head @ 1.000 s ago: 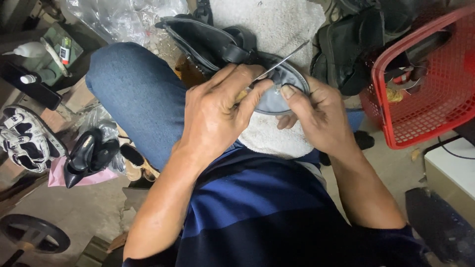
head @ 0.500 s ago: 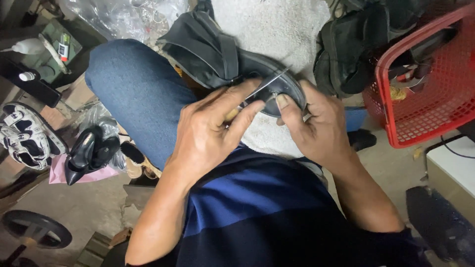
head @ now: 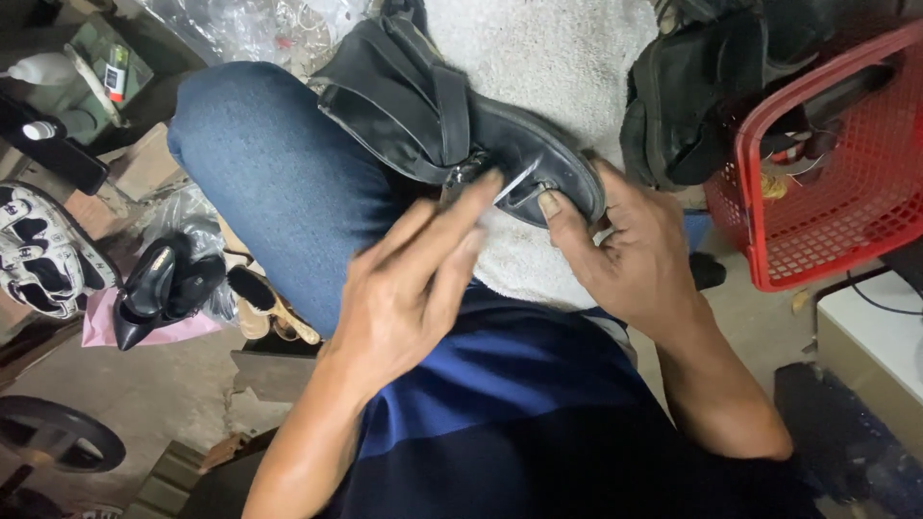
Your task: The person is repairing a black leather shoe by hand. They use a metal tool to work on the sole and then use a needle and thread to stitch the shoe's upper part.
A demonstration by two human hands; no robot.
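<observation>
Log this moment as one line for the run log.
left hand: fingers on thin needle-like tool | right hand: steadies black shoe on lap | red basket: to the right

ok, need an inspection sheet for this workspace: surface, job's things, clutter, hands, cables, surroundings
Surface: white towel spread over the lap; black shoe rests on it and on the jeans-clad knee.
Job's things: black strapped shoe; thin pale needle-like tool at its edge, blurred.
Clutter: red plastic basket holding items; black bag beside it; black high-heeled shoes on a pink sheet; clear plastic wrap.
Hands: left hand fingertips at the tool, motion-blurred; right hand steadying the shoe's edge, thumb on it.
Cables: black cable across a white box.
Surroundings: concrete floor; dark wheel lower left.
</observation>
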